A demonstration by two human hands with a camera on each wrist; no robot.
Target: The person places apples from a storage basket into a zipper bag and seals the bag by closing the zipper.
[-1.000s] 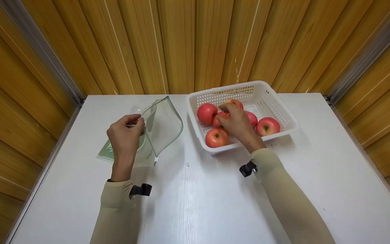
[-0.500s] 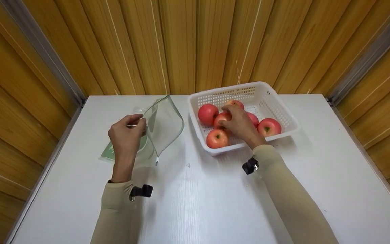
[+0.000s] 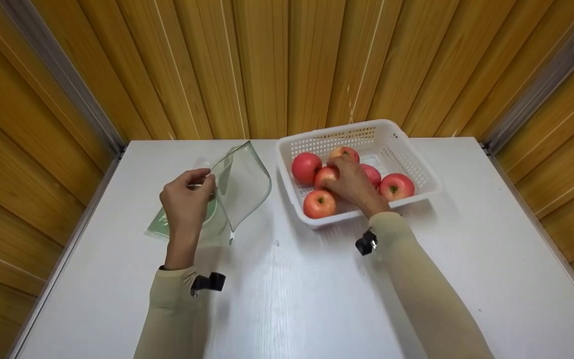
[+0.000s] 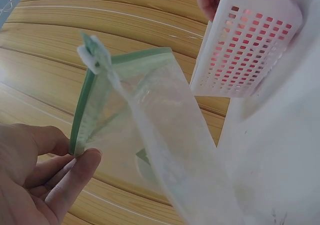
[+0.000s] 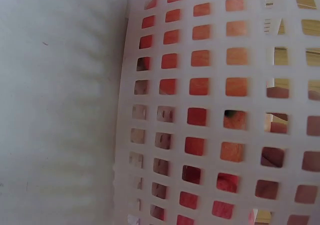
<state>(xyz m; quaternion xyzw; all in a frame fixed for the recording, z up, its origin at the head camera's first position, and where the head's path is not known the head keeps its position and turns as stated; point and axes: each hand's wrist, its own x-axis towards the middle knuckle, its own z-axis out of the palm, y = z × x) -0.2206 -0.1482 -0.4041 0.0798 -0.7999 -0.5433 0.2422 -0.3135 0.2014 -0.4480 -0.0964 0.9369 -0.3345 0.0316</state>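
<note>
Evidently the left hand [image 3: 186,202] pinches a clear zip bag [image 3: 246,192] by its green-edged rim, thumb and forefinger clamped together on the film while the other fingers curl beneath. The bag's mouth gapes toward the basket [image 3: 411,162], with a small slider [image 3: 231,236] at the rim's near corner. Behind and below the left hand, a green packet [image 3: 159,225] in clear wrapping lies on the white table [image 3: 277,304], partly hidden by that hand and the bag. To the bag's right and apart from it, the white perforated basket stands slightly askew, holding six visible apples. Inside it, the right hand [image 3: 354,183] reaches over the near wall, its thumb and fingers curled round the middle apple [image 3: 325,176], which sits among the others in the left half. One red apple [image 3: 306,168] lies just left of it, another [image 3: 320,204] toward the near wall. The right wrist view shows mostly the basket's grid with red fruit through the holes, so the exact fingertip contact cannot be told there. Beige sleeves [image 3: 172,301] cover both forearms, and wood-look panels [image 3: 262,70] rise behind the table.
</note>
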